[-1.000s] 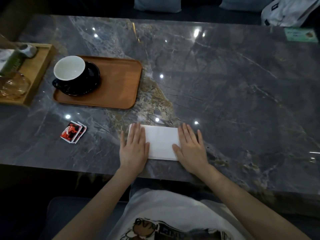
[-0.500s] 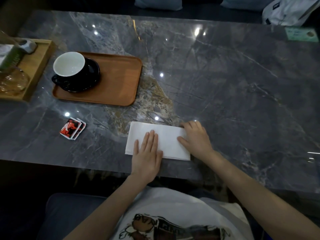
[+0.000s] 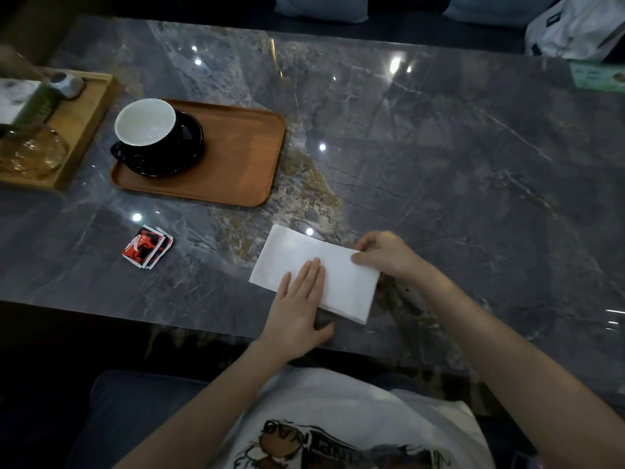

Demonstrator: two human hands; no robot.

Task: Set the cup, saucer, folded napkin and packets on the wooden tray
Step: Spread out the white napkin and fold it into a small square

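The place looked like a dimly lit café or lounge. A long polished grey marble table (image 3: 422, 157) reflected ceiling spotlights. At the left stood a wooden tray (image 3: 233, 164) with a coffee cup (image 3: 145, 121) on a dark saucer (image 3: 189, 137). Cushions (image 3: 321, 6) lined a seat on the far side.

We look from head height, forward and steeply down over the bench (image 3: 439, 170), close above our own forearms and shirt, with the far edge and cushions along the top.
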